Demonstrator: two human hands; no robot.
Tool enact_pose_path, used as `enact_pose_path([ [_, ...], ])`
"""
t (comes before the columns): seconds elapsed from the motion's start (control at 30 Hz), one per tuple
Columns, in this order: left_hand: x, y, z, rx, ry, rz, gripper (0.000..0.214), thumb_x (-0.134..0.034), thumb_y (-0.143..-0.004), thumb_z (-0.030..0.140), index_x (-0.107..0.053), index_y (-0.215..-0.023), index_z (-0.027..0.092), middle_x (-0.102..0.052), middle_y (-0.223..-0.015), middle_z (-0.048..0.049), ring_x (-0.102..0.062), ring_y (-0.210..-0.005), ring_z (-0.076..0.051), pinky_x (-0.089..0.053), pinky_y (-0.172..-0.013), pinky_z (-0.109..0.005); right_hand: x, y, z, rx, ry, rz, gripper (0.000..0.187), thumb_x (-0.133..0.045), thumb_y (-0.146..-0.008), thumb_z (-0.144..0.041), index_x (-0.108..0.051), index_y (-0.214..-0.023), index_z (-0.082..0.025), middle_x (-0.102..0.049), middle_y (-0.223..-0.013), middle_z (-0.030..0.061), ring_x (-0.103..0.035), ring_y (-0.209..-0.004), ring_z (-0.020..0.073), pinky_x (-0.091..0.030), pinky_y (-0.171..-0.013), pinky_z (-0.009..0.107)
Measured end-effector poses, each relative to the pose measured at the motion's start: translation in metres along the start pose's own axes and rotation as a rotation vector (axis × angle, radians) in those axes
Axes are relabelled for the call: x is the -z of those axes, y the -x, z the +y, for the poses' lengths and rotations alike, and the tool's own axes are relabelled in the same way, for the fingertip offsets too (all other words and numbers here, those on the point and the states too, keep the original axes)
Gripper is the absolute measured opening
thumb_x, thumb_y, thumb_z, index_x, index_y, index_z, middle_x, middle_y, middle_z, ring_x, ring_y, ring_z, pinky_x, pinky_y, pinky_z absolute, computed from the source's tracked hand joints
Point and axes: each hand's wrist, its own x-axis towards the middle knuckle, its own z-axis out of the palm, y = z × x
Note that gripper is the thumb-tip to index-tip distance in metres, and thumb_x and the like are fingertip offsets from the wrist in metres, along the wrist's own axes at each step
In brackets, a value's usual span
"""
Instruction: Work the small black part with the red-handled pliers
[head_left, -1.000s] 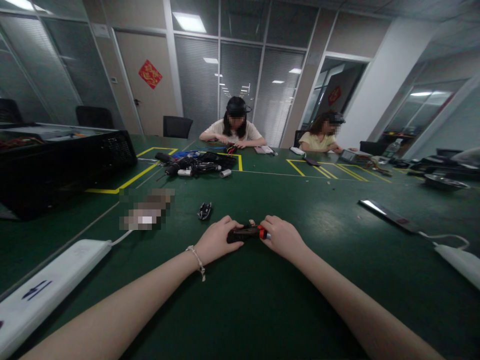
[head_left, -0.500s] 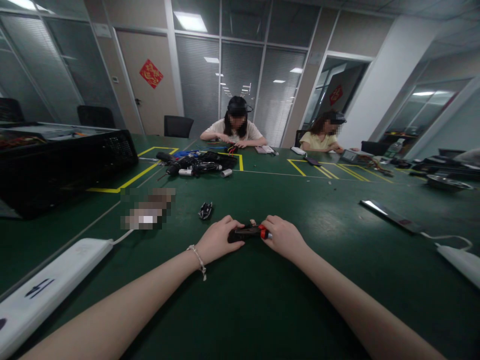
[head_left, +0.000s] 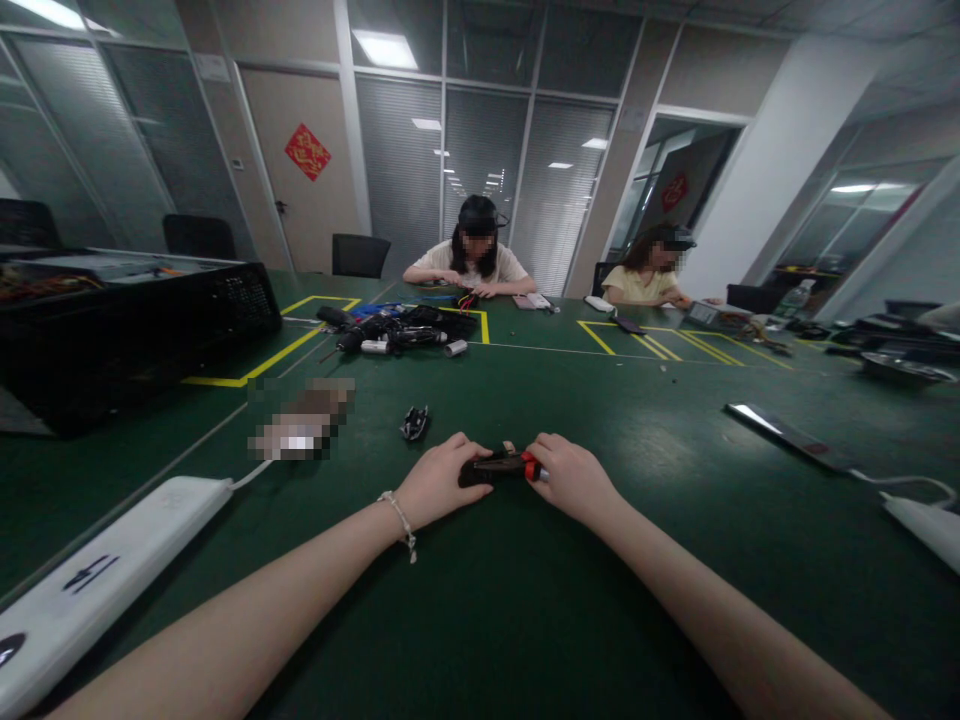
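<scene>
The left hand (head_left: 433, 482) is clamped, fingers and thumb bent, on a dark, elongated device (head_left: 495, 468); the right hand (head_left: 574, 478) is closed on its red-and-silver end (head_left: 532, 468). The device lies between both hands. Beyond it, leftward, rests a jagged black-and-silver part (head_left: 414, 423); farther left, a rounded white plastic case (head_left: 142, 540).

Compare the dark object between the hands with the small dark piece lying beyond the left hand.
The held object is gripped at one end by the left hand, while the loose piece lies untouched on the table.
The held object looks longer; the loose piece is more compact.
A red part shows at the held object's right end; the loose piece shows no red.
Both look mostly black.
</scene>
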Motion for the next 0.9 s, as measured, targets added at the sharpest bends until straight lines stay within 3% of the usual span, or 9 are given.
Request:
enact_pose_path([
  [0.9,0.0024,0.0018,0.0043,0.007,-0.008,-0.002,0.037,-0.059,-0.073,0.034,-0.051,-0.107,0.025,-0.049,-0.099,-0.0015,-0.053,-0.085,-0.017,-0.043,-0.073,-0.029,0.0003,0.0015,0.0003,-0.031,-0.02,0.003,0.02,-0.053,-0.071,-0.025,-0.058,-0.089,-0.017,-0.057,-0.091,0.0057,-0.053,-0.078,0.0155,-0.046,-0.068,0.027],
])
